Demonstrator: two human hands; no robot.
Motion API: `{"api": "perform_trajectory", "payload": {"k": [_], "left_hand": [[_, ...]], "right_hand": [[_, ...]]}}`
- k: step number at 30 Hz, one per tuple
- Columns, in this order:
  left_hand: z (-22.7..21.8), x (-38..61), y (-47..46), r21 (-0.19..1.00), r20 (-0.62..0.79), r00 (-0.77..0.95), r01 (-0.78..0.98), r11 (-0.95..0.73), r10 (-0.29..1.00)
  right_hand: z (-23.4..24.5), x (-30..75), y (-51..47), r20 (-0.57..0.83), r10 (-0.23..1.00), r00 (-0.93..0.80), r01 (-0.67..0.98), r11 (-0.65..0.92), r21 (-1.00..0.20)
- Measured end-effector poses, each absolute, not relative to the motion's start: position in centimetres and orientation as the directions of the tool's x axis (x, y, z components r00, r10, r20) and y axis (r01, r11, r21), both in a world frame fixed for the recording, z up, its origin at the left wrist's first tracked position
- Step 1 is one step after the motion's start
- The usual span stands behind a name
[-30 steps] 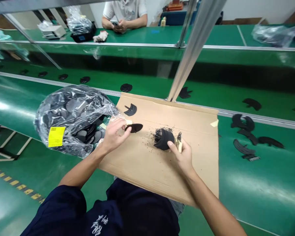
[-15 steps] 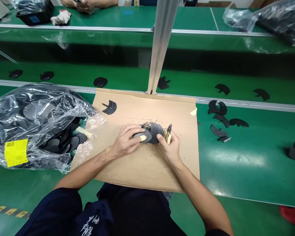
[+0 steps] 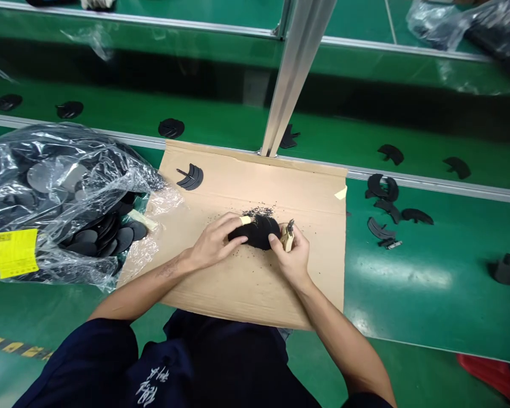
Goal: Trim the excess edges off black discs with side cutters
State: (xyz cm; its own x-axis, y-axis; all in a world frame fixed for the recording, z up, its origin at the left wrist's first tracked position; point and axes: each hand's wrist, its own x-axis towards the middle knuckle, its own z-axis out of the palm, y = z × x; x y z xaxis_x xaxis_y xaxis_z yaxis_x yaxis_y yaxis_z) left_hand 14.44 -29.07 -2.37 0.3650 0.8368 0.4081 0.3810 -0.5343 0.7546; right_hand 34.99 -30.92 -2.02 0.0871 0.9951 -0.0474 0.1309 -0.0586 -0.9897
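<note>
A black plastic part made of overlapping rounded discs (image 3: 255, 232) is held between my hands, over a cardboard sheet (image 3: 238, 294). My left hand (image 3: 215, 241) grips its left end, with yellow tape around one finger. With the thumb, my right hand (image 3: 293, 255) pinches the right end. That same hand also keeps a pair of nippers (image 3: 288, 235) with pale handles in its palm, jaws pointing away from me. Small black crumbs (image 3: 261, 209) are scattered on the cardboard just beyond the part. Another fanned black part (image 3: 191, 177) lies at the cardboard's far left.
A clear plastic bag (image 3: 63, 187) full of black discs stands to the left, overlapping the cardboard. Curved black pieces (image 3: 382, 195) lie on the green table at right. A metal post (image 3: 295, 79) rises behind the cardboard. More black parts (image 3: 171, 128) rest on the green strip beyond.
The black part has turned in my hands, its face now dark instead of grey. My left fingers have shifted to its far edge. The nippers stay in my right hand. The view has tilted slightly.
</note>
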Motion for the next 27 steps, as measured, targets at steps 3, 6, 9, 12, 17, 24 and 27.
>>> {"api": "perform_trajectory", "payload": {"k": [3,6,9,12,17,24,27], "left_hand": [[-2.34,14.35,-29.07,0.89,0.303,0.252,0.269,-0.367,0.919],[-2.6,14.53,-29.16,0.967,0.185,0.148,0.15,-0.207,0.972],[-2.72,14.72,-29.28,0.965,0.169,0.108,0.182,-0.187,0.98],[-2.62,14.78,-29.33,0.934,0.214,0.126,0.263,-0.24,0.969],[-2.58,14.91,-29.46,0.909,0.247,0.133,0.31,-0.277,0.96],[-2.61,14.88,-29.58,0.879,0.298,0.131,0.349,-0.325,0.946],[-2.66,14.79,-29.57,0.87,0.329,0.12,0.346,-0.35,0.937]], "right_hand": [[-2.13,34.72,-31.29,-0.043,0.998,0.049,0.156,-0.05,-0.987],[-2.38,34.44,-31.51,-0.06,0.998,0.006,0.15,-0.06,-0.987],[-2.47,34.27,-31.55,-0.073,0.997,-0.024,0.14,-0.069,-0.988],[-2.36,34.24,-31.53,-0.073,0.997,-0.037,0.138,-0.067,-0.988],[-2.22,34.28,-31.61,-0.067,0.997,-0.039,0.128,-0.062,-0.99],[-2.47,34.15,-31.79,-0.068,0.998,-0.019,0.139,-0.064,-0.988],[-2.56,34.09,-31.77,-0.064,0.998,-0.011,0.14,-0.062,-0.988]]}}
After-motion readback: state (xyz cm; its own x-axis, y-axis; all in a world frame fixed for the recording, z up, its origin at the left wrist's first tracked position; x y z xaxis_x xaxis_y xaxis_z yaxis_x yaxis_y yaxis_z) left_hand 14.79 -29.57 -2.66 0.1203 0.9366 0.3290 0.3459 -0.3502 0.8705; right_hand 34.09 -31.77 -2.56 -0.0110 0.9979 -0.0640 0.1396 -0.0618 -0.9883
